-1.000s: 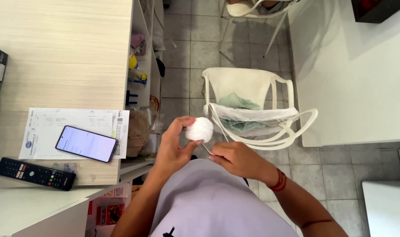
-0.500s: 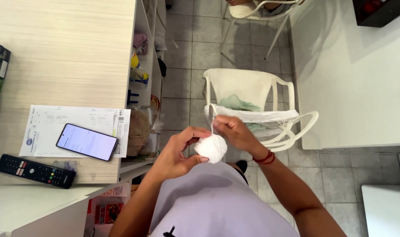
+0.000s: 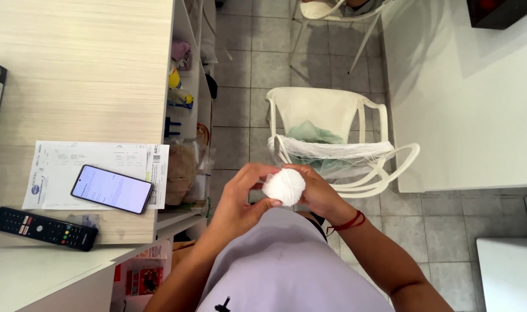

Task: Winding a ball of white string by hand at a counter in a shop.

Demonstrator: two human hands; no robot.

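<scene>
Head view: nearest to the camera, a pale lilac shirt [image 3: 286, 260] fills the lower middle, and both forearms rise from it toward the centre. A white ball of thread [image 3: 284, 186] is held in front of the chest, above the floor and not over any bench. The left hand [image 3: 240, 199] is cupped under and around the left side of the ball, its fingers [image 3: 257, 171] curled narrowly on it. The right hand [image 3: 316, 189] is pressed against the right side of the ball, with fingers bent over its top; a red cord bracelet [image 3: 347, 223] is seen on that wrist. Whether a loose strand is pinched by the right fingers cannot be told.

Just beyond the hands, a white plastic chair [image 3: 332, 127] is standing on the grey tiled floor [image 3: 240, 75], and a sheet of fine white threads [image 3: 332, 151] is stretched across its arms, over something green on the seat. The work in hand is judged to be the winding of the ball, at a turn of the ball between both hands. For a further wrap, a steady grip by the left hand and an even pull on the strand would be needed.

To the left, on the wooden bench [image 3: 78, 69], a phone [image 3: 111, 189] is lying on a printed paper [image 3: 96, 173], and a black remote control [image 3: 44, 229] is placed near it.
</scene>
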